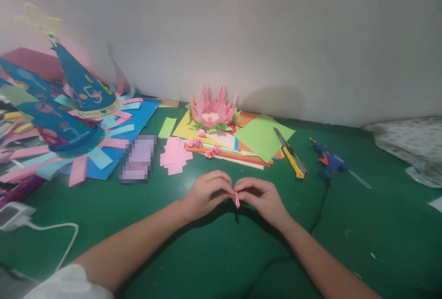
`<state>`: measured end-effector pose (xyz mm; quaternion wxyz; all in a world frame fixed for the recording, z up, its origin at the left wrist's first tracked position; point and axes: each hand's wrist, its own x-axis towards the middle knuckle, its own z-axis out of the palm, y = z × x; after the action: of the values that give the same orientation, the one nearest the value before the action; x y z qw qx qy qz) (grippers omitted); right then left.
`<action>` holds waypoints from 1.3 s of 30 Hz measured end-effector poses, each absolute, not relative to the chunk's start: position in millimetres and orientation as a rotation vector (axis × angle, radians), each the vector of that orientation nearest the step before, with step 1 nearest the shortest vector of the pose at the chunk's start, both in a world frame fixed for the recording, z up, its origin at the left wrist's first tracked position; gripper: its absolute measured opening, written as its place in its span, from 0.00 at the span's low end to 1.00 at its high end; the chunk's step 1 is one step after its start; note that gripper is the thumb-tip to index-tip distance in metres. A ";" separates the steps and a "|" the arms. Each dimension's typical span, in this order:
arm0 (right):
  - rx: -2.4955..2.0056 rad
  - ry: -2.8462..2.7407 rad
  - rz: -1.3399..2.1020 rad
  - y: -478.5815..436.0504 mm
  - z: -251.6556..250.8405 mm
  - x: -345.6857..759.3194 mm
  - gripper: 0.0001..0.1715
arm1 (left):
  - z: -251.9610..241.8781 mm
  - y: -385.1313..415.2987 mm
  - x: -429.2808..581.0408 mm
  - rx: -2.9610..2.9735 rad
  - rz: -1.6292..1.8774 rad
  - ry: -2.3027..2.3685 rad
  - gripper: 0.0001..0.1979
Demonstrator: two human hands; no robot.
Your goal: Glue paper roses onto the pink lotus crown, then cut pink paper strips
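Observation:
Between my fingertips is a small folded piece of pink paper [237, 200], held just above the green table. My left hand [211, 194] pinches it from the left, and my right hand [261, 196] grips it from the other side. Beyond my hands lie several small pink paper flowers [209, 153]. Left of those, a loose pile of pink paper slips [175, 155] rests on the table. Behind stands a pink paper lotus [214, 111] with green leaves, on a stack of coloured sheets [264, 137].
A yellow utility knife [293, 158] lies with its tip on the sheets. Further right is a blue glue gun [329, 157] with a dark cord. Blue decorated paper cones [81, 78] crowd the left, near a pixelated flat object [138, 158] and a white charger [15, 215].

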<state>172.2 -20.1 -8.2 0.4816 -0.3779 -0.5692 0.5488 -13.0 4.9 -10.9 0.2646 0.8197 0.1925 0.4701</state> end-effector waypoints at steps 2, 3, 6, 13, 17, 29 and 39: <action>-0.937 -1.387 1.322 -20.3 -8.0 171.9 0.05 | -9.6 4.4 -12.6 2.185 1.268 0.552 0.02; -0.947 -1.387 1.312 -20.5 -7.9 171.6 0.05 | -9.1 4.3 -12.4 2.171 1.265 0.567 0.02; -0.975 -1.372 1.276 -21.4 -7.7 170.5 0.05 | -8.4 4.1 -11.6 2.122 1.237 0.595 0.03; -1.026 -1.335 1.243 -23.1 -6.6 167.6 0.05 | -9.4 4.1 -8.3 1.984 1.184 0.683 0.07; -1.012 -1.353 1.226 -23.3 -7.1 167.8 0.06 | -8.5 3.2 -8.5 1.981 1.159 0.705 0.07; -0.938 -1.530 1.264 -21.7 -9.5 172.5 0.05 | -9.9 7.0 -12.8 2.109 1.094 0.567 0.05; -0.910 -1.584 1.209 -21.9 -9.3 173.6 0.07 | -6.8 8.6 -16.0 2.221 0.995 0.472 0.03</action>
<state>173.6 -21.9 -9.3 0.4578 -0.3695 -0.6427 0.4907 -16.0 8.6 -6.8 0.3252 0.8471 0.1801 0.3797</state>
